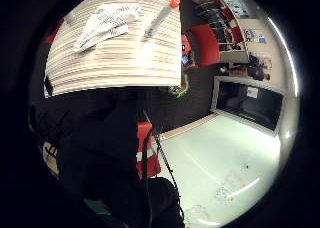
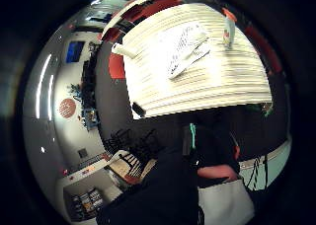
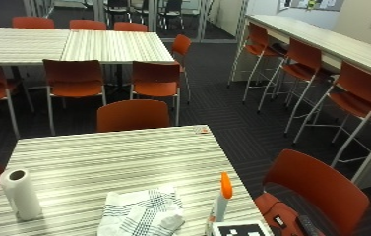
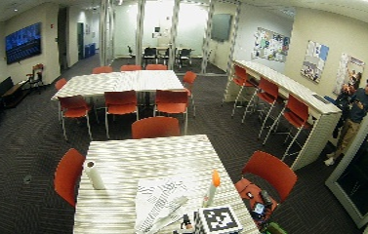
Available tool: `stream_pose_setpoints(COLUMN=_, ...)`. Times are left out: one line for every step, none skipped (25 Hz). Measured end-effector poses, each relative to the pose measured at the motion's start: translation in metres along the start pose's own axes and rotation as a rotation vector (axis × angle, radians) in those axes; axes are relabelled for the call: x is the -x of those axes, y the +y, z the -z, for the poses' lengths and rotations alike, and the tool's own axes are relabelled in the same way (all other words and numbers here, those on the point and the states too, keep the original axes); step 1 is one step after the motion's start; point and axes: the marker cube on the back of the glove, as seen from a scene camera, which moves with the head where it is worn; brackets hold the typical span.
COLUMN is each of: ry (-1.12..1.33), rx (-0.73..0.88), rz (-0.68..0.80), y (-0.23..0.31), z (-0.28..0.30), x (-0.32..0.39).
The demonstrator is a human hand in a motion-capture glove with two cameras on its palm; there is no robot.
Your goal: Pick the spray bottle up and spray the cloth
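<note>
A white spray bottle [image 3: 220, 204] with an orange top stands upright near the front right corner of the striped table [image 3: 106, 157]. Just left of it lies a crumpled white cloth [image 3: 142, 214] with dark check lines. My gloved right hand does not show in the outside views. Both palm views look at the table from some way off, with the bottle [image 1: 160, 18] and the cloth [image 1: 105, 23] small on it, and nothing lies close to the palm. Dark clothing of the person fills the near part of those views.
A paper towel roll [image 3: 20, 194] stands at the table's front left. A small object [image 3: 202, 130] lies at the far right corner. Orange chairs stand to the right [image 3: 316, 187] and at the far side [image 3: 133, 115]. More tables and stools stand behind.
</note>
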Motion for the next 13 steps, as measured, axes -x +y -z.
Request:
stream_pose_setpoints(ry=-0.001, rx=0.000, rz=0.000, y=0.0001, z=0.0000, x=0.0000)
stream_pose_setpoints(ry=-0.002, rx=0.000, rz=0.000, y=0.0003, z=0.0000, x=0.0000)
stream_pose_setpoints(ry=-0.003, rx=0.000, rz=0.001, y=0.0004, z=0.0002, x=0.0000)
stream_pose_setpoints(ry=-0.004, rx=-0.001, rz=0.001, y=0.0004, z=0.0006, x=-0.0002)
stream_pose_setpoints(ry=-0.004, rx=-0.002, rz=0.002, y=0.0000, z=0.0010, x=-0.0004)
stream_pose_setpoints(ry=-0.003, rx=-0.004, rz=0.002, y=-0.0005, z=0.0012, x=-0.0007)
stream_pose_setpoints(ry=-0.001, rx=-0.004, rz=0.003, y=-0.0011, z=0.0012, x=-0.0010)
stream_pose_setpoints(ry=0.001, rx=-0.003, rz=0.004, y=-0.0013, z=0.0010, x=-0.0012)
stream_pose_setpoints(ry=0.002, rx=0.000, rz=0.005, y=-0.0010, z=0.0008, x=-0.0012)
stream_pose_setpoints(ry=0.003, rx=0.003, rz=0.005, y=-0.0005, z=0.0005, x=-0.0013)
stream_pose_setpoints(ry=0.003, rx=0.005, rz=0.005, y=0.0001, z=0.0002, x=-0.0014)
stream_pose_setpoints(ry=0.003, rx=0.005, rz=0.005, y=0.0004, z=0.0000, x=-0.0015)
stream_pose_setpoints(ry=0.001, rx=0.003, rz=0.006, y=0.0005, z=-0.0002, x=-0.0016)
